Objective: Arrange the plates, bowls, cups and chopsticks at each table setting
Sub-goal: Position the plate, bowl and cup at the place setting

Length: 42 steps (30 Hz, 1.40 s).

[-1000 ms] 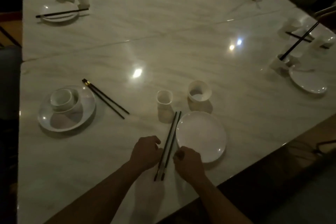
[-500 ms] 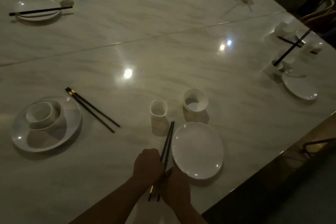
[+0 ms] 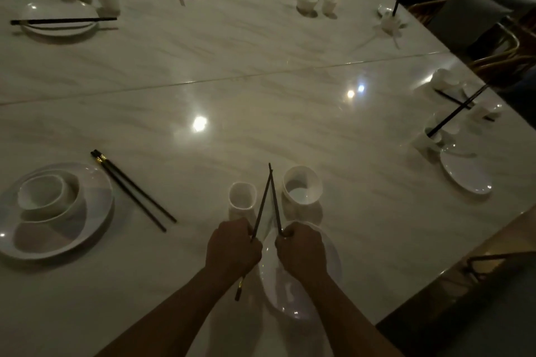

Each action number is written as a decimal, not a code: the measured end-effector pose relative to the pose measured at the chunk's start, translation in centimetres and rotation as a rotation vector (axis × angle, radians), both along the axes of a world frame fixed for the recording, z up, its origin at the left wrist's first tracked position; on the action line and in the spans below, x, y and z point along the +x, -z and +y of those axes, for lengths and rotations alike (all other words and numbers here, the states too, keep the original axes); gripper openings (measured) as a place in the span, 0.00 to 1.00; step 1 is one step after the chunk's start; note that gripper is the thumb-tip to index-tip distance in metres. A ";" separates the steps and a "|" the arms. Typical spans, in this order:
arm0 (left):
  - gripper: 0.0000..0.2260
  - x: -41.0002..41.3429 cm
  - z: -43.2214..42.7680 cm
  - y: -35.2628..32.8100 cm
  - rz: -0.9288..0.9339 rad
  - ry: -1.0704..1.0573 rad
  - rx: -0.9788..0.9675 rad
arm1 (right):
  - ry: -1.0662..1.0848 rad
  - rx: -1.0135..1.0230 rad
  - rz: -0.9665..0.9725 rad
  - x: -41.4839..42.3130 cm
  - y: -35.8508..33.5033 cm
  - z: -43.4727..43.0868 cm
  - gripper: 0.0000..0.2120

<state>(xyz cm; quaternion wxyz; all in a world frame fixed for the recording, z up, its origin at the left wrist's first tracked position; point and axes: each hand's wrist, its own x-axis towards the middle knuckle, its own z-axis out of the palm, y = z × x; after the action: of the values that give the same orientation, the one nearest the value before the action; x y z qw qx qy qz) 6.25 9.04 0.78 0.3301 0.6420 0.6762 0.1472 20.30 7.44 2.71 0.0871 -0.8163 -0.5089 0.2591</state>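
- At the near edge of the table (image 3: 261,113), head view, the person's left hand (image 3: 232,246) is closed around one chopstick (image 3: 262,207).
- The right hand (image 3: 301,249) grips the other chopstick (image 3: 275,207), above the plate (image 3: 290,295).
- Both tips cross between the cup (image 3: 242,197) and the bowl (image 3: 301,185).

Dark chopsticks (image 3: 261,206) split between left hand (image 3: 232,246) and right hand (image 3: 301,249), tips crossed

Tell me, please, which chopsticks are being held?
The nearest chopsticks, one stick each in left hand and right hand, tips crossing between cup and bowl; the others go untouched.
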 end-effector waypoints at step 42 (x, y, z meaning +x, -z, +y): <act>0.35 3.4 16.1 1.0 0.256 -0.313 -0.155 | -0.636 -0.187 0.212 8.4 4.2 26.4 0.10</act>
<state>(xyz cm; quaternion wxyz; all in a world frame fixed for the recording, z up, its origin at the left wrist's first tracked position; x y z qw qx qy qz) 9.69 25.18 -0.25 0.2629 0.5152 0.8134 0.0616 28.68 33.80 -1.45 -0.0207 -0.5899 -0.7000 0.4020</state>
